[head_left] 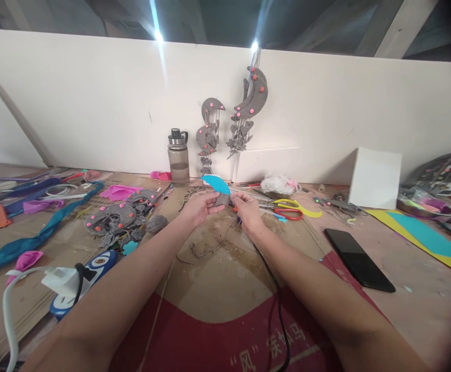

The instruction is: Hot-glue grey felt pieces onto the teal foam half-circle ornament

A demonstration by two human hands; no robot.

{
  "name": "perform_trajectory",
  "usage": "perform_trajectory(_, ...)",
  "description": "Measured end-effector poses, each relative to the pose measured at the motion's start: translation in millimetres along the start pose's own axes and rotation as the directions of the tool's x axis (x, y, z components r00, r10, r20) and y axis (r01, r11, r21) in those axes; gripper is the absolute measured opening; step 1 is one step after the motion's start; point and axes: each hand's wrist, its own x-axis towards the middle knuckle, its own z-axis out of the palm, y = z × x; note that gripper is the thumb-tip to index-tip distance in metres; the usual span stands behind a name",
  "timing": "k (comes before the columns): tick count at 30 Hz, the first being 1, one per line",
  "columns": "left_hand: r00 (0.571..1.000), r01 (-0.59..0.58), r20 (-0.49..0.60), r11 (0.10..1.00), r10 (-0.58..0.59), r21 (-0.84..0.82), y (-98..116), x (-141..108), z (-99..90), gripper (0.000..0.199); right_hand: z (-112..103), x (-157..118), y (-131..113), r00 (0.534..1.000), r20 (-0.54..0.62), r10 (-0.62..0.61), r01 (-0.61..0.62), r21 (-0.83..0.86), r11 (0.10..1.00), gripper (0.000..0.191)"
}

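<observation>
Blue crescent (218,183) and grey piece (221,200) are meeting near the centre of the frame, between two bare hands. The left hand (202,207) is pinching the grey piece between thumb and fingers; the right hand (247,211) is bending close at its right edge, though how firmly its fingertips are closing cannot be told. Scissors (289,213) are lying to the right, a black phone (360,259) is resting at lower right, and a bottle (179,165) is standing left of centre by the white board (105,108).
</observation>
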Motion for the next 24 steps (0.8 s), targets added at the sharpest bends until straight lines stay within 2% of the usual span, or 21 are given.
perform_trajectory(5,0.999,-0.012,-0.03,0.999,0.011,-0.036,-10,2,-6.6,0.01,3,-2,10,0.998,-0.014,-0.059,0.058,-0.05,0.997,0.022)
perform_trajectory(12,0.996,0.026,-0.083,0.995,-0.034,-0.096,-30,3,-19.6,0.006,2,-6,18,0.988,0.058,-0.141,0.152,-0.289,0.945,0.016)
perform_trajectory(24,0.998,-0.024,-0.058,0.995,0.018,-0.093,-37,-6,-25.0,0.006,7,-24,20,0.963,0.073,-0.259,0.267,-0.363,0.893,0.01)
